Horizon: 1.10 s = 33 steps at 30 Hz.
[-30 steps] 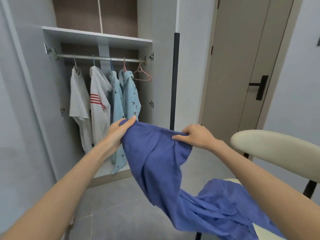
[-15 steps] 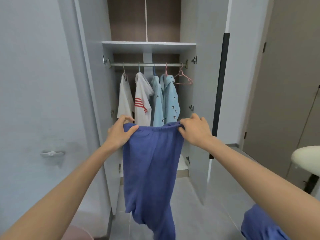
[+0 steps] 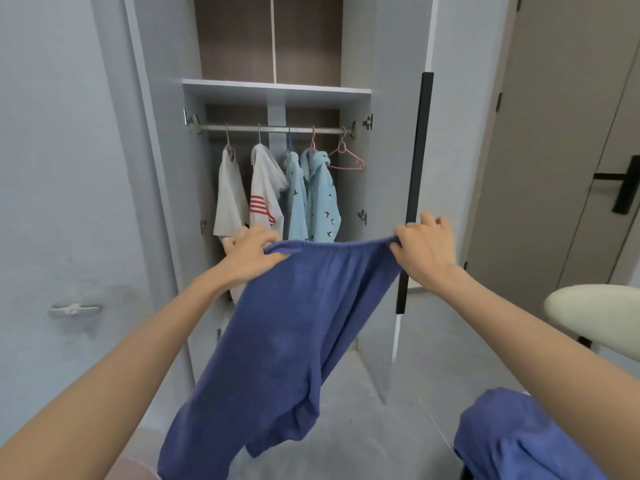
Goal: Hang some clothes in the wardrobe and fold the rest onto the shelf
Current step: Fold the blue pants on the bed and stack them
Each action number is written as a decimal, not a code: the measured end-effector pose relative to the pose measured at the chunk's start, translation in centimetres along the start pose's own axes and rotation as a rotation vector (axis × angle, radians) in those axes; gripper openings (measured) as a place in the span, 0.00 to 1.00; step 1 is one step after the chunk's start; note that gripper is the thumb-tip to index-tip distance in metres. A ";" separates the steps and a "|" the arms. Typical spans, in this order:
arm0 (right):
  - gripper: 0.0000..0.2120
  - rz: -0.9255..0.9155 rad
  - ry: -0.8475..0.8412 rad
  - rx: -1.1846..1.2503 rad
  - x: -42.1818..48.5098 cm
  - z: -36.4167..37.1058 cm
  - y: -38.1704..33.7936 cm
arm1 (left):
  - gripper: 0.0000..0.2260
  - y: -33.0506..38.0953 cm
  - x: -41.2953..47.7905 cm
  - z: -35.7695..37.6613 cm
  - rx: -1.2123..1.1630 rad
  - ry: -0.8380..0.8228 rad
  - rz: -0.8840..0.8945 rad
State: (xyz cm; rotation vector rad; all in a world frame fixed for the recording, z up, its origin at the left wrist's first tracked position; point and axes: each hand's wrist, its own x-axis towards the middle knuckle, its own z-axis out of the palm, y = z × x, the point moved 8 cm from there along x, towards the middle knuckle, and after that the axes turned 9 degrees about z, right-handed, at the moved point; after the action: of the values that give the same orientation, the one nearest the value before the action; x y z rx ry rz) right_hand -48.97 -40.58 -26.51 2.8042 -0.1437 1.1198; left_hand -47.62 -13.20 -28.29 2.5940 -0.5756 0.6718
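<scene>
Blue trousers (image 3: 294, 327) hang in front of me, held up by the elastic waistband. My left hand (image 3: 251, 252) grips the waistband's left end and my right hand (image 3: 424, 249) grips its right end, stretching it wide. Behind them stands the open wardrobe (image 3: 277, 91) with a metal rail (image 3: 273, 129). On the rail hang two white shirts (image 3: 242, 199), two light blue patterned garments (image 3: 315, 199) and an empty pink hanger (image 3: 346, 159). A second blue garment (image 3: 512, 438) lies at the lower right.
The wardrobe's right door (image 3: 391, 202) stands open with a long black handle (image 3: 414, 188). A cream chair back (image 3: 595, 320) is at the right edge. A beige room door (image 3: 568, 150) with a black handle is beyond it. Grey floor lies below.
The trousers came fully off the chair and now face the wardrobe. My hands have moved apart, pulling the waistband wider, and the legs swing to the lower left.
</scene>
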 end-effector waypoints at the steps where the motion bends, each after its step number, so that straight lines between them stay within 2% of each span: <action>1: 0.13 0.009 -0.007 -0.031 -0.2 0.0 0.8 | 0.16 0.8 0.2 0.2 -0.013 -0.001 0.058; 3: 0.12 0.043 -0.022 -0.080 -0.7 -0.1 2.5 | 0.24 2.6 0.4 0.7 0.074 -0.041 0.203; 6: 0.10 0.104 -0.033 -0.144 -1.0 -0.5 5.6 | 0.36 5.3 0.4 2.1 0.440 -0.143 0.426; 7: 0.11 0.114 -0.026 -0.157 -1.0 -0.7 6.4 | 0.36 5.9 0.6 2.5 0.494 -0.132 0.450; 11: 0.12 0.136 -0.010 -0.186 -1.5 -1.5 9.1 | 0.21 8.2 1.2 2.3 0.563 0.055 0.424; 13: 0.12 0.153 -0.035 -0.174 -1.9 -1.4 10.2 | 0.17 9.4 1.4 1.9 0.574 0.125 0.379; 15: 0.12 0.160 -0.057 -0.119 -2.3 -1.2 11.3 | 0.14 10.3 1.8 1.8 0.465 0.138 0.316; 19: 0.17 0.139 -0.029 -0.025 -3.2 -1.4 13.3 | 0.17 10.4 2.6 3.3 -0.133 0.068 0.210; 20: 0.17 0.141 -0.012 -0.020 -3.4 -1.5 13.8 | 0.16 10.5 2.6 3.7 -0.207 0.047 0.220; 22: 0.18 0.158 -0.002 -0.021 -3.8 -1.6 14.7 | 0.16 11.4 2.2 4.2 -0.130 0.004 0.302; 24: 0.18 0.189 -0.027 -0.012 -3.9 -1.5 15.4 | 0.16 12.5 1.8 4.6 0.129 0.005 0.379; 26: 0.18 0.216 -0.066 -0.013 -4.0 -1.3 15.9 | 0.14 13.0 1.7 4.9 0.227 0.040 0.376; 28: 0.18 0.239 -0.086 -0.022 -4.2 -1.0 16.4 | 0.10 12.7 2.1 5.3 0.111 0.067 0.298; 30: 0.18 0.270 -0.108 0.001 -4.5 -0.5 16.9 | 0.08 12.2 2.5 5.9 -0.127 0.074 0.193; 33: 0.19 0.354 -0.153 0.196 -4.8 0.4 17.9 | 0.06 12.8 2.3 7.0 -0.416 0.020 0.173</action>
State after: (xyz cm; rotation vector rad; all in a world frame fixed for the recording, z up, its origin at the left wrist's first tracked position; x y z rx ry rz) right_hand -54.46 -58.10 -28.79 3.1252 -0.5959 1.0283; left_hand -49.30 -27.83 -29.24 2.1660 -0.8421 0.5599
